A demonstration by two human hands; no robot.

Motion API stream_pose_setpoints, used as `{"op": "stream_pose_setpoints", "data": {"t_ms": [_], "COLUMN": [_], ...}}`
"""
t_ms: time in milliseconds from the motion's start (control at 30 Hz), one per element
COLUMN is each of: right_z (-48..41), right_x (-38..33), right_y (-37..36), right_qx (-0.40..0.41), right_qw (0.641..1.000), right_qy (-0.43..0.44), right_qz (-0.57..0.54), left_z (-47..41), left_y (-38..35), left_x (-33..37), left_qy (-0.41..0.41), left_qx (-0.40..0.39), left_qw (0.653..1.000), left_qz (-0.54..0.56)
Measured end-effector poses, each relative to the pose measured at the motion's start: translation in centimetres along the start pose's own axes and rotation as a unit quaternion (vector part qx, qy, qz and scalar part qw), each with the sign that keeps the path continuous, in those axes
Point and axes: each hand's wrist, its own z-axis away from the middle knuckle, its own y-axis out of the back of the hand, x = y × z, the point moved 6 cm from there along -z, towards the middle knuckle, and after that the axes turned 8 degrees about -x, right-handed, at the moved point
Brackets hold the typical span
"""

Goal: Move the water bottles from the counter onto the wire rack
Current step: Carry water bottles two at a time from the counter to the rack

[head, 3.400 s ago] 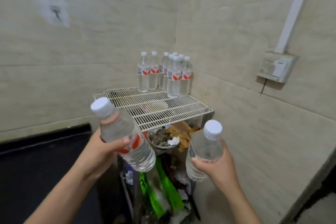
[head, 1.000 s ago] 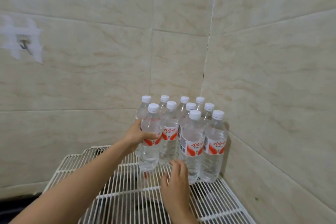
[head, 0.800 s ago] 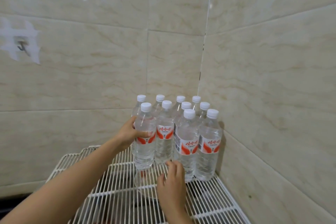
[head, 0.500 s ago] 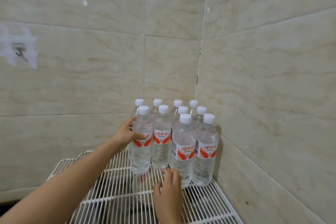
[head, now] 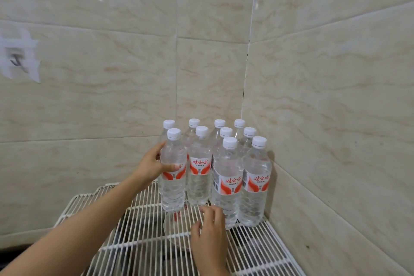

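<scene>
Several clear water bottles with white caps and red labels stand packed in the corner of the white wire rack (head: 139,226). My left hand (head: 151,167) grips the front-left bottle (head: 173,186), which stands upright on the rack at the group's left edge. My right hand (head: 209,233) rests on the rack wires in front of the front bottle (head: 227,181), fingers spread and holding nothing; its fingertips lie just short of the bottle bases.
Beige tiled walls meet in a corner right behind the bottles. A wall hook on white patches (head: 16,61) is at the far left. Dark shapes show through the rack wires below. The rack's near and left parts carry no bottles.
Earlier I carried a bottle in each hand toward the rack. Over the last second both hands have stayed nearly still, the left on its bottle, the right flat on the wires.
</scene>
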Motion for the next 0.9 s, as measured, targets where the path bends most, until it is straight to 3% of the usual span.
{"op": "stream_pose_setpoints", "data": {"t_ms": [167,267,400,533,633,767,900], "right_z": [0.2,0.4,0.8,1.3,2.9,5.3,9.9], "right_x": [-0.5,-1.1,-1.4,-3.7,-7.3,-12.9,-18.9], "right_y": [0.1,0.8,0.3,-1.1,-2.0,-3.0,-4.6], "right_qx": [-0.036,-0.007,-0.117,-0.231,-0.315,-0.349,-0.363], "right_qw": [0.998,0.996,0.991,0.969,0.941,0.906,0.883], "right_qy": [0.003,0.011,0.002,0.059,0.125,0.239,0.296], "right_qz": [0.041,0.086,0.071,0.069,0.014,0.017,-0.015], "left_z": [1.6,3.6,8.8,17.3,25.7,37.1,46.2], "left_y": [-0.6,-0.4,2.4,7.9,12.5,16.8,18.7], "left_x": [0.6,0.0,-2.4,-4.5,-5.6,-8.1,-9.5], "left_qy": [-0.002,0.013,0.067,0.086,0.082,0.123,0.172], "left_qx": [0.000,0.020,0.048,0.128,0.230,0.351,0.418], "left_qw": [0.999,0.995,0.988,0.980,0.961,0.915,0.878], "left_qz": [-0.037,-0.095,-0.128,-0.125,-0.133,-0.154,-0.155]}}
